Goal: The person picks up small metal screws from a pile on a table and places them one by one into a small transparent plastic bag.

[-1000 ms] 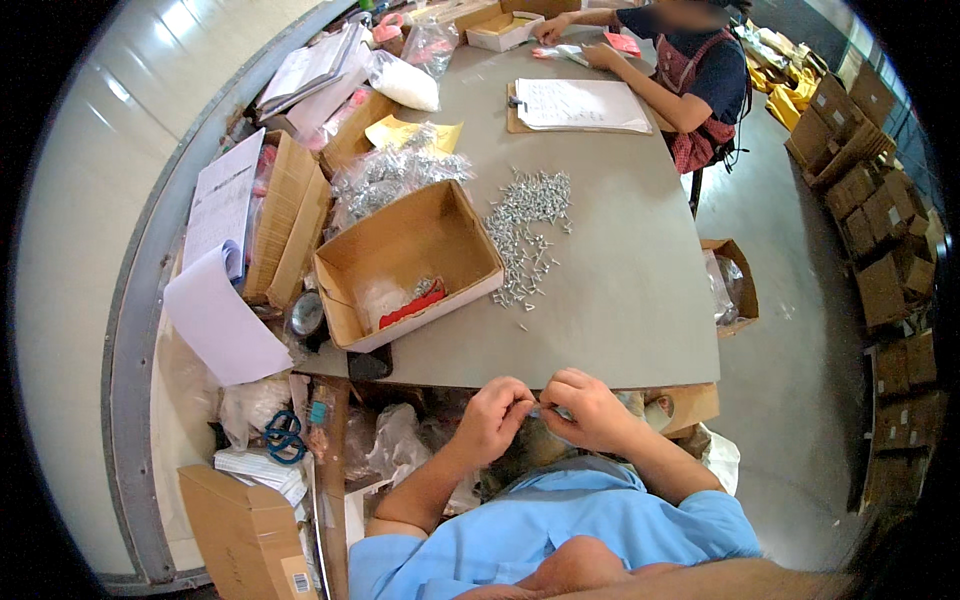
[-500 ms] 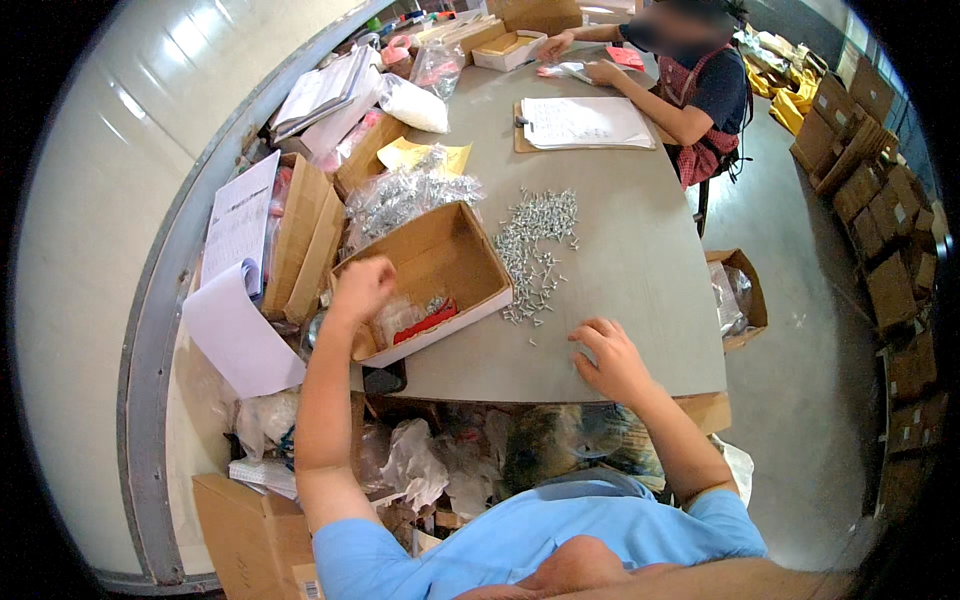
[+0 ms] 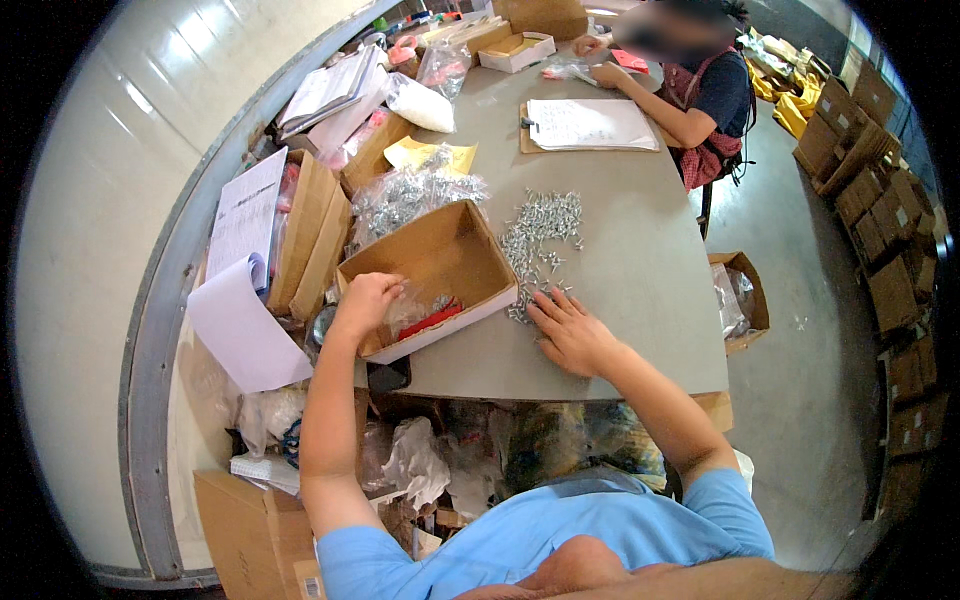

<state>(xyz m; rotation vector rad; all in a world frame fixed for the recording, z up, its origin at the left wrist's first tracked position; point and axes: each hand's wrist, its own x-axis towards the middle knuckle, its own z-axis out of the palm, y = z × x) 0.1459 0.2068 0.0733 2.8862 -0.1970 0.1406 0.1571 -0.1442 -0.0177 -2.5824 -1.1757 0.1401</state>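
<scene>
A shallow cardboard box (image 3: 470, 245) with white outer sides stands on the table. Inside its near end lie a clear plastic bag (image 3: 406, 314), a red item (image 3: 432, 320) and a few small metal pieces. My left hand (image 3: 368, 303) reaches over the box's left side, fingers pinched together at the edge of the bag. Loose silver screws (image 3: 543, 225) are spread in a pile just right of the box. Palm down, my right hand (image 3: 575, 338) lies at the near end of that pile, its fingers stretched out and touching a few screws.
Bags of metal parts (image 3: 415, 195) press against the box's far left side. A clipboard with paper (image 3: 590, 125) lies beyond the screws. At the far right a co-worker (image 3: 690, 110) sits handling a small packet. A dark phone-like object (image 3: 389, 375) lies by the near edge.
My right hand has moved left and forward onto the near screws, its fingers straightening. My left hand has shifted slightly, its fingertips now at the clear bag.
</scene>
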